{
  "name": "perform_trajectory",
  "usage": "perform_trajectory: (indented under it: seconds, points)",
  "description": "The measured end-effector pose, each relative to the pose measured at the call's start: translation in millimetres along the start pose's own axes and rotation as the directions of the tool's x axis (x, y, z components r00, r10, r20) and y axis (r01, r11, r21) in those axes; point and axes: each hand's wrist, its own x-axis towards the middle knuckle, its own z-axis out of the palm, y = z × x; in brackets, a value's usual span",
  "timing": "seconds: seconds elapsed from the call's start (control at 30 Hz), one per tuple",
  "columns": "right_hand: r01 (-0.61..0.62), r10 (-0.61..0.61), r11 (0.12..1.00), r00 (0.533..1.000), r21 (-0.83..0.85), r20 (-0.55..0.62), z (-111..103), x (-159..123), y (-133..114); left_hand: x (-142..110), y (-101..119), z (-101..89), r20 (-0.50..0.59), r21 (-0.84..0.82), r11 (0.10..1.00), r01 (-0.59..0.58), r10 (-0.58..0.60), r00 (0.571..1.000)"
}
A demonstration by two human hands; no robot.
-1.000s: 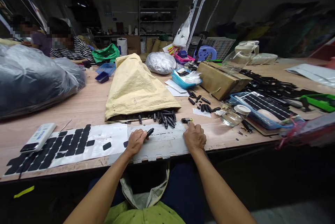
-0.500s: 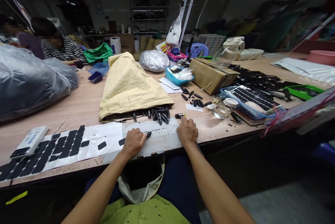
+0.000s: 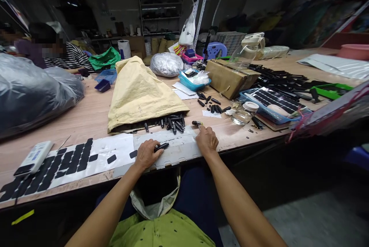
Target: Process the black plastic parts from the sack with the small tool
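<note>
My left hand point(image 3: 147, 154) is closed on a short black pen-shaped piece point(image 3: 161, 147), whose tip sticks out to the right past the fingers. It rests at the left part of a grey board point(image 3: 175, 154) along the table's front edge. At the board's right end, my right hand point(image 3: 206, 140) is wrapped round the handle of a small hammer point(image 3: 197, 123) with a dark head and a yellowish end. Between and beyond the hands, several black pen-shaped pieces point(image 3: 174, 124) spill from the mouth of a beige cloth sack point(image 3: 144, 97).
On the left lie a white sheet with black rounded stickers point(image 3: 72, 160), a white box-shaped device point(image 3: 34, 157) and a big plastic bag point(image 3: 37, 93). A cardboard box point(image 3: 227, 77), blue basket point(image 3: 268, 108) and glass jar point(image 3: 242, 116) stand to the right. A co-worker point(image 3: 66, 52) sits across the table.
More of the black piece now shows in my left hand, whose fingers have shifted over it. My right hand still grips the hammer, its head slightly turned. The whole view has shifted a little.
</note>
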Motion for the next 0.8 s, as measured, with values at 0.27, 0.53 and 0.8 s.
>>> perform_trajectory:
  seconds: [0.27,0.53,0.8]
  points:
    - [0.256,-0.265,0.74,0.961,0.622,-0.081,-14.6,-52.5,-9.2,10.8,-9.7,2.0,0.079,-0.184,0.982,-0.045,0.061,0.995]
    - [0.396,-0.45,0.633,0.888,0.665,-0.1,-6.2,-93.9,-33.7,11.7,-13.6,1.1,0.047,-0.228,0.967,-0.116,0.13,0.99]
    - [0.437,-0.473,0.694,0.876,0.573,-0.094,-2.2,-100.6,-33.8,12.2,-13.9,2.3,0.051,-0.229,0.962,-0.147,0.163,0.985]
